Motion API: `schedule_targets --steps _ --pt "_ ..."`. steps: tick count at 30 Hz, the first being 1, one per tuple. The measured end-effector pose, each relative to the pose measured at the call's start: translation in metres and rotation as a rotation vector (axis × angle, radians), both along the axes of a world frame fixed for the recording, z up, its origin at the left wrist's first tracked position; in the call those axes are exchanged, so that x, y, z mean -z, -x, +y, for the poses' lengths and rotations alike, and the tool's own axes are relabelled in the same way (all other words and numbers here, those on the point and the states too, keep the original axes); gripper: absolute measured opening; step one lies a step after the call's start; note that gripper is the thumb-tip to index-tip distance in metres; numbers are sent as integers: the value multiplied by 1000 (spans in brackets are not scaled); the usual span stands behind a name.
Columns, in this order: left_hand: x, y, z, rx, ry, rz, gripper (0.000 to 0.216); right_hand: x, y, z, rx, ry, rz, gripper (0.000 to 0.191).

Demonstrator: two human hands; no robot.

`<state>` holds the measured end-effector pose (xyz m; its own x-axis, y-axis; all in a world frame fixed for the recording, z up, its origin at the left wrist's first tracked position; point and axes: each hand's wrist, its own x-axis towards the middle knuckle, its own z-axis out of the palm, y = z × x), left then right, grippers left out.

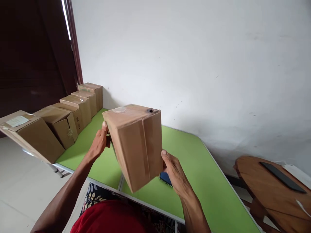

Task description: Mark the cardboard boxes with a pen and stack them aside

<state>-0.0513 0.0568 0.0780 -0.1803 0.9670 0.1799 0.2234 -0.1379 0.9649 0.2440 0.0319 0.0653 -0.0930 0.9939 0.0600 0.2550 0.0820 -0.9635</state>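
A brown cardboard box (pixel 136 149) is held up and tilted above the green table (pixel 187 155). My left hand (pixel 99 140) grips its left side, thumb near the upper edge. At the lower right side, my right hand (pixel 173 168) presses against the box with the thumb on its face. A strip of clear tape and a dark round spot show on the top. Fingers behind the box are partly hidden on both hands. Below the box, next to my right hand, part of a dark phone (pixel 166 178) lies on the table.
Several cardboard boxes (pixel 79 102) stand in a row along the table's left side. The nearest box (pixel 36 136) leans at the edge and bears a white label. A white wall (pixel 194 64) rises behind. To the right is a wooden table (pixel 267 194) with a dark flat object (pixel 282 177).
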Motion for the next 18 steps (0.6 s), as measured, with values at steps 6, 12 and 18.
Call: schedule_targets --steps 6,12,18 --pt "5 -2 0 -13 -15 176 67 17 11 -16 -92 148 166 69" --pt "17 -10 -3 30 -98 224 53 45 7 -18 -146 154 197 72" --pt "23 -15 -11 83 -108 48 75 52 20 -27 -143 -148 -85 55"
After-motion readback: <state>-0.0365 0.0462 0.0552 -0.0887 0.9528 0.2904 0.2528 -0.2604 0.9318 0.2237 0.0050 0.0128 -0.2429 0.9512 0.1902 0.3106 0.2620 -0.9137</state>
